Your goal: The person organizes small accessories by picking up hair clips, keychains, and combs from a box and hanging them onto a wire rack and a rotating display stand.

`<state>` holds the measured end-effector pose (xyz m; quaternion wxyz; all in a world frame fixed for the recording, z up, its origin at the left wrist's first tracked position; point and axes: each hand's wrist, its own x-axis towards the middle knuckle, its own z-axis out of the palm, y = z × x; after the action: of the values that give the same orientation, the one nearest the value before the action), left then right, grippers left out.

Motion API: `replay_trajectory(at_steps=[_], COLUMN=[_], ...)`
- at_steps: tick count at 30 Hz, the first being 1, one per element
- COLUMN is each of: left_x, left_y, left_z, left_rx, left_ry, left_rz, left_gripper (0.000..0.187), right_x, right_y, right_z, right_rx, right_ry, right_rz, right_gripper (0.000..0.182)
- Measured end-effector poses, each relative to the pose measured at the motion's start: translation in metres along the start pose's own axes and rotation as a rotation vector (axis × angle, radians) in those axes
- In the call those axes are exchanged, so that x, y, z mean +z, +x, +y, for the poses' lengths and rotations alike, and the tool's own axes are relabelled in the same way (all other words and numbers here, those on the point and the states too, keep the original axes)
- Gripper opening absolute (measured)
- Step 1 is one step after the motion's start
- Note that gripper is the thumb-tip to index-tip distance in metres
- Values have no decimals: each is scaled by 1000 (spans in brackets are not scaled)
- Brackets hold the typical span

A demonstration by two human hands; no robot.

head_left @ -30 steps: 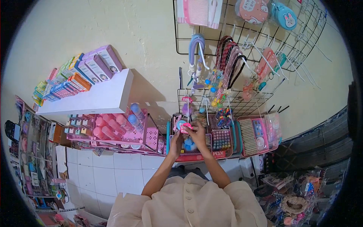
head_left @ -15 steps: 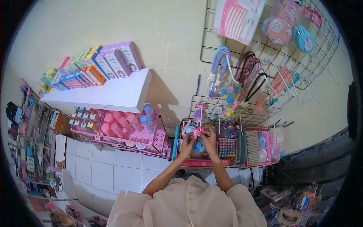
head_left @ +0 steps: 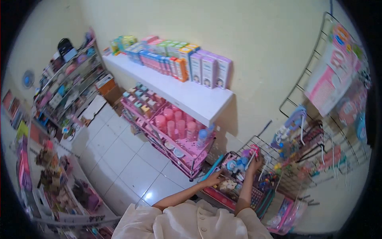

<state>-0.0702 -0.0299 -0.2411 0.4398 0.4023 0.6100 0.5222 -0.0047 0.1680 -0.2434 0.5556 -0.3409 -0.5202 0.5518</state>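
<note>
Compared with half a second ago, the view is turned toward the left, and the two hands are parted. The left hand [head_left: 215, 179] is lowered at the left edge of the tray [head_left: 218, 198]; no thing is seen in its grasp, but whether its fingers are closed cannot be told. The right hand [head_left: 256, 162] is raised to the wire rack [head_left: 254, 137] above the far edge of the tray, and by its fingers the pink card [head_left: 254, 150] seems to be pinched. Beside the card, a white hook [head_left: 250, 160] is seen, and whether the card is already hung on it cannot be told. It may be judged that the two-handed handling is ended, and that the card is now managed by one hand.

At the lower left corner, soft dark and purple goods [head_left: 88, 195] are kept in a white bin [head_left: 85, 218]. On the pink cart [head_left: 195, 149], small bottles [head_left: 142, 101] are set at the far left end, and pink bottles [head_left: 181, 129] are stood toward its right end. In the tray, a cream item [head_left: 228, 185] is placed near the front edge. Farthest right, pink packets [head_left: 285, 209] are held in a second tray [head_left: 277, 230].
</note>
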Motion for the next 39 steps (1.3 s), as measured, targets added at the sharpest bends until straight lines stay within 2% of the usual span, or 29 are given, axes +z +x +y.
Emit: replay_trajectory(at_steps=[1, 2, 4, 6, 8, 9, 11, 12, 13, 14, 15, 16, 18, 19, 23, 25, 27, 28, 30, 34, 36, 39], left_x=[-3, -5, -8, -6, -17, -21, -26, -27, -32, -37, -41, -43, -41, -40, -25, -17, -10, -7, -4, -21, -37, -89], left_y=[-7, -13, -23, -45, -72, -93, -135, -160, -185, -212, -238, -264, -319, -343, -435, -460, -482, -494, -511, -523, -527, -528], left_z=[0, -1, -5, -21, -18, -10, -28, -42, -42, -41, -27, -28, -33, -17, 1, 17, 16, 9, -6, -28, -40, -51], left_rx=[-139, -142, -155, -111, -72, -86, -187, -226, -265, -374, -485, -595, -758, -813, -1093, -1368, -1688, -1696, -1858, -1916, -1768, -1700], left_ry=[-49, -61, -91, -163, -198, -177, -171, -99, -27, 59, 142, 153, 216, 230, 330, 268, 97, 90, -73, -220, -287, -347], left_rz=[-63, -20, 13, 63, 119, 162, 314, 397, 479, 559, 639, 769, 1032, 1180, 1642, 1761, 1733, 1753, 1637, 1738, 1776, 1763], left_gripper=[44, 44, 40, 36, 30, 27, 29, 31, 34, 36, 39, 40, 40, 40, 41, 43, 47, 47, 54, 57, 57, 55], right_x=[1, 0, 18, 27, 34, 32, 30, 37, 45, 54, 67, 80, 103, 121, 187, 220, 250, 262, 287, 330, 356, 403], right_y=[-2, -6, -37, -68, -96, -109, -135, -150, -164, -178, -190, -201, -223, -236, -288, -318, -346, -360, -387, -437, -455, -487], right_z=[-2, -4, -19, -50, -63, -58, -48, -52, -60, -64, -63, -58, -50, -55, -62, -61, -65, -68, -74, -74, -75, -61], right_rx=[1, 2, -209, -90, 28, 40, -78, -64, -10, 41, -60, -56, -19, -8, 24, 12, -18, -14, -5, 43, 45, 51], right_ry=[-60, -123, -321, -525, -311, -299, -325, -309, -260, -209, -151, -130, -1, 20, 142, 214, 254, 270, 300, 341, 339, 375], right_rz=[11, 19, 282, 240, 114, 70, -257, -287, -422, -559, -621, -652, -945, -984, -1245, -1334, -1445, -1459, -1560, -1797, -1888, -2018], right_gripper=[29, 38, 52, 57, 51, 51, 46, 46, 46, 45, 36, 36, 28, 16, 9, 10, 10, 10, 11, 9, 8, 9])
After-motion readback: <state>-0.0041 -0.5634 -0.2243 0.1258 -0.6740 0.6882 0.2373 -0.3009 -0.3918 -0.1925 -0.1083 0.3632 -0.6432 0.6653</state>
